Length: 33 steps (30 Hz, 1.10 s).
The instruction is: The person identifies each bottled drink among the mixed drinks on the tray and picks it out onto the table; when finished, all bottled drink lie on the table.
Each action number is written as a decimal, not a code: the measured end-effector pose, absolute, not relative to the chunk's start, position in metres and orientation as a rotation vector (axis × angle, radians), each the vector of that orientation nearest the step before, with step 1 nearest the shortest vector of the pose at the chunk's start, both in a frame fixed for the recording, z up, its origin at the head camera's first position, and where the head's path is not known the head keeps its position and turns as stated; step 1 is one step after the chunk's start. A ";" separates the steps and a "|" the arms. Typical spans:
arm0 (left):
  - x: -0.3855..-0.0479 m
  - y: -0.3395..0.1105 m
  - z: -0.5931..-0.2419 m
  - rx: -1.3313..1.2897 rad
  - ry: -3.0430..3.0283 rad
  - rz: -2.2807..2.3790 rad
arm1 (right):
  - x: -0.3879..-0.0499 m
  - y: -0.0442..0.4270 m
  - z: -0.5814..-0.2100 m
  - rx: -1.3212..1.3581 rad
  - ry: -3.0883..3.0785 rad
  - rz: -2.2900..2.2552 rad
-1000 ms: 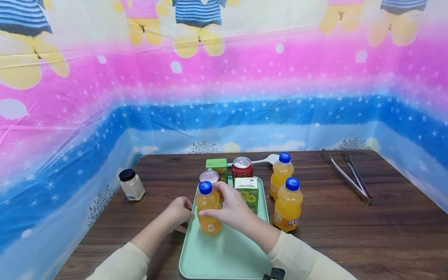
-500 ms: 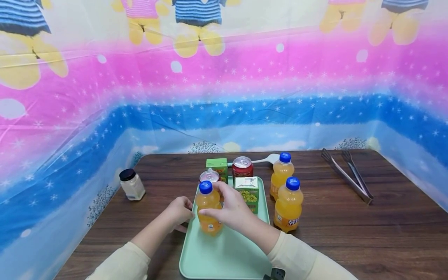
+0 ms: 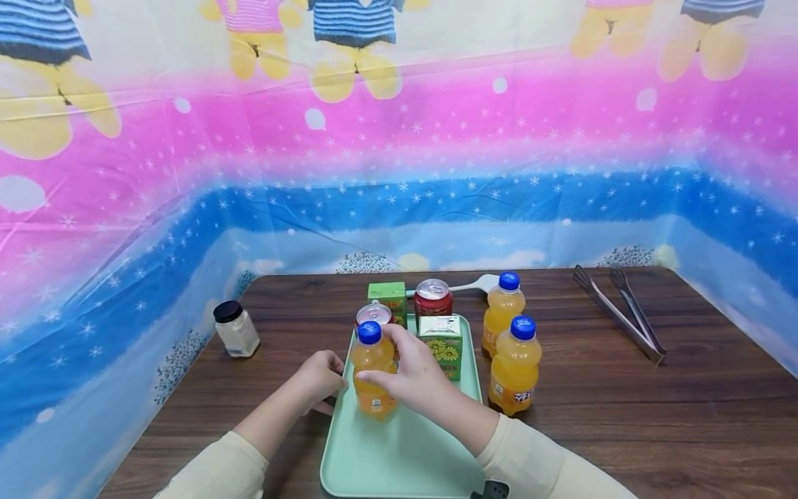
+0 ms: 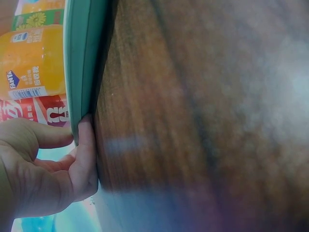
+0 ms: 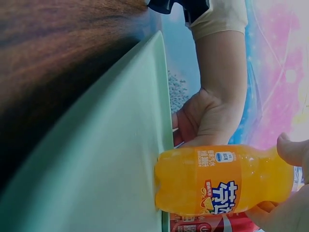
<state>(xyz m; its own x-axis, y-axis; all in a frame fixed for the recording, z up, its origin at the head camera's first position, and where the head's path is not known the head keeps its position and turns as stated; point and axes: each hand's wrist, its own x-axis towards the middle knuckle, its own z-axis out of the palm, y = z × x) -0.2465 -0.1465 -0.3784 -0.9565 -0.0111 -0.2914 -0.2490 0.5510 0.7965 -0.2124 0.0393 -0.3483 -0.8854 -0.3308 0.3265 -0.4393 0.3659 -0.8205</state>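
Note:
My right hand [image 3: 414,371] holds an orange soda bottle [image 3: 373,360] with a blue cap, thumb and fingers around its upper part. The bottle stands upright on the left side of a pale green tray [image 3: 399,464]; in the right wrist view the bottle [image 5: 222,181] has its base against the tray [image 5: 111,145]. My left hand [image 3: 321,381] pinches the tray's left rim; the left wrist view shows the thumb of that hand [image 4: 53,169] on the inner side and a finger outside. Just behind the bottle is a red soda can [image 3: 374,314]. A green drink carton [image 3: 440,350] stands on the tray's right.
Another green carton [image 3: 386,294] and red can [image 3: 433,298] stand at the tray's far end, bases hidden. Two more orange soda bottles [image 3: 514,367] are right of the tray. A white-headed utensil [image 3: 483,283], metal tongs [image 3: 623,315] and a black-lidded jar [image 3: 237,329] lie around.

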 end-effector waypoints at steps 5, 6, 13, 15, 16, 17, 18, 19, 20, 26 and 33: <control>-0.246 -0.147 -0.378 -0.219 2.540 1.359 | -0.210 0.040 -0.346 0.686 -2.504 1.600; -0.246 -0.147 -0.378 -0.219 2.542 1.357 | -0.210 0.040 -0.345 0.680 -2.503 1.606; -0.247 -0.146 -0.378 -0.217 2.541 1.354 | -0.207 0.040 -0.342 0.661 -2.500 1.618; -0.247 -0.146 -0.378 -0.216 2.542 1.357 | -0.207 0.040 -0.341 0.659 -2.499 1.619; -0.247 -0.147 -0.378 -0.216 2.542 1.358 | -0.207 0.041 -0.341 0.658 -2.498 1.619; -0.247 -0.147 -0.378 -0.215 2.541 1.360 | -0.207 0.041 -0.340 0.656 -2.497 1.619; -0.247 -0.147 -0.378 -0.216 2.540 1.363 | -0.207 0.041 -0.340 0.655 -2.496 1.620; -0.247 -0.147 -0.378 -0.216 2.539 1.365 | -0.207 0.041 -0.340 0.654 -2.496 1.623; -0.247 -0.147 -0.378 -0.216 2.537 1.369 | -0.207 0.041 -0.339 0.652 -2.497 1.626; -0.248 -0.147 -0.378 -0.219 2.542 1.357 | -0.204 0.044 -0.339 0.657 -2.506 1.620; -0.247 -0.147 -0.378 -0.226 2.548 1.343 | -0.202 0.047 -0.339 0.686 -2.504 1.617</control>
<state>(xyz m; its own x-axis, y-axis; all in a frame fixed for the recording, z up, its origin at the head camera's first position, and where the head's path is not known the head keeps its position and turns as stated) -0.2474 -0.1474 -0.3782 -0.9562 -0.0193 -0.2922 -0.2520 0.5628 0.7872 -0.2019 0.0471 -0.3392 -0.8961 -0.3224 0.3049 -0.4105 0.3415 -0.8455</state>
